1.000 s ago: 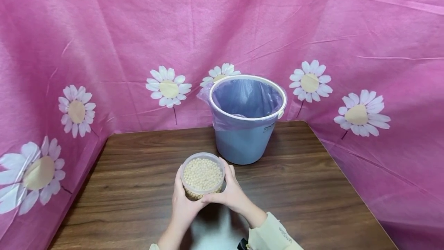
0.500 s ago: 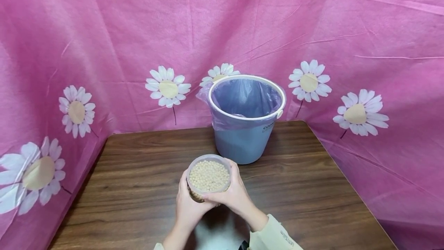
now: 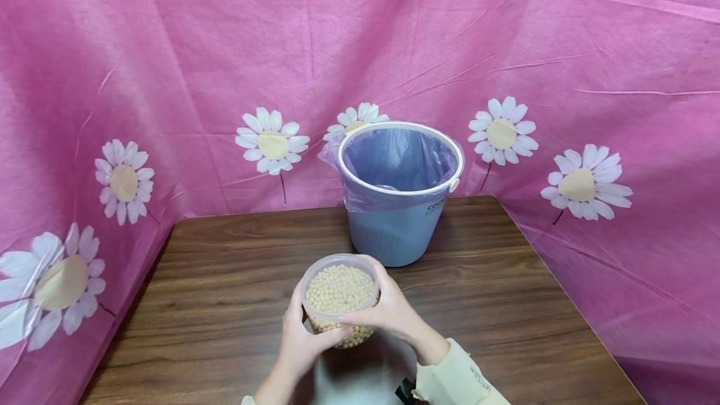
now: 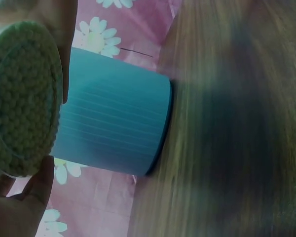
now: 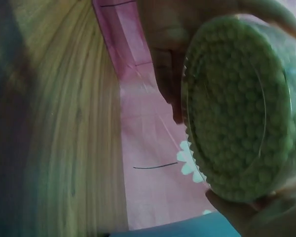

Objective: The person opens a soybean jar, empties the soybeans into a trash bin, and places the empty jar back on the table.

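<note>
A clear round plastic tub (image 3: pixel 359 335) full of pale, soybean-like beans (image 3: pixel 340 288) is held above the table between my two hands. The left hand (image 3: pixel 299 336) grips its left side, thumb across the near wall. On the other side, my right hand (image 3: pixel 396 311) curls round the wall with its thumb near the rim. Both wrist views look up at the tub's see-through underside (image 4: pixel 24 98), where the beans show. Beyond the tub stands a blue bin (image 3: pixel 394 236), lined with a thin purple bag (image 3: pixel 368 199) under a white rim ring.
The brown wood-grain table (image 3: pixel 236 280) carries the bin near its back edge, right of centre. Pink cloth (image 3: pixel 225 49) with printed daisies hangs round the back and both sides. A pale, shiny patch (image 3: pixel 354 380) lies at the near edge.
The tub has shifted a little to the right and towards me, both hands still gripping it. More of its near wall shows now. The bin has stayed in place.
</note>
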Tool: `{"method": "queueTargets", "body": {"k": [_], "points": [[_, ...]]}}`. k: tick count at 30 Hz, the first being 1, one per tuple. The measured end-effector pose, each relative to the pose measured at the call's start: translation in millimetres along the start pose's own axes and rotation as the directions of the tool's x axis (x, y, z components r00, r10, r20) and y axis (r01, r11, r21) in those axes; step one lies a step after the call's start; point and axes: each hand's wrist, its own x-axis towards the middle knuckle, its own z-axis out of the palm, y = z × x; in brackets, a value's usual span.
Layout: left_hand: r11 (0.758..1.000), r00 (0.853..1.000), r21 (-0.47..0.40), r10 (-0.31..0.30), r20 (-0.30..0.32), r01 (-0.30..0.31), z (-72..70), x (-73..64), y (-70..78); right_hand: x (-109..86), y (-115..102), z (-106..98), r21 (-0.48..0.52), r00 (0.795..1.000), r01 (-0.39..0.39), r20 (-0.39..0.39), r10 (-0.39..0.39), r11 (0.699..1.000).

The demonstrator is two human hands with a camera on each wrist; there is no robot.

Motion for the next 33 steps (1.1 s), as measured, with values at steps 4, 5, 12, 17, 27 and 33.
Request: {"method": "queueTargets", "body": {"k": [4, 5, 12, 17, 27, 33], "points": [[1.0, 0.999, -0.022, -0.001, 0.044, 0.002, -3.8, 0.5, 0.7, 1.6, -1.4, -8.1, 0.02, 0.997, -0.025, 0.068, 0.023, 0.999], [1.0, 0.998, -0.029, 0.0, 0.06, 0.002, -4.9, 1.0, 0.5, 2.1, -1.0, -9.9, 0.032, 0.996, -0.02, 0.09, 0.017, 0.999], [0.991, 0.974, -0.075, 0.122, 0.194, -0.109, -13.7, 6.5, -2.1, 4.1, 5.9, -22.1, 0.176, 0.968, 0.056, 0.231, -0.097, 0.983], [0.981, 0.967, -0.1, 0.181, 0.178, -0.165, -12.5, 6.1, 0.6, 4.2, 9.1, -23.3, 0.232, 0.963, 0.1, 0.223, -0.153, 0.968], [0.975, 0.97, -0.032, 0.223, 0.095, -0.221, -6.6, 3.1, 3.6, -0.7, 11.4, -13.8, 0.255, 0.993, 0.112, 0.017, -0.12, 0.96], [0.979, 0.974, -0.04, 0.204, 0.097, -0.201, -6.5, 4.4, 6.0, -3.0, 14.4, -21.5, 0.271, 0.987, 0.159, -0.008, -0.163, 0.949]]}}
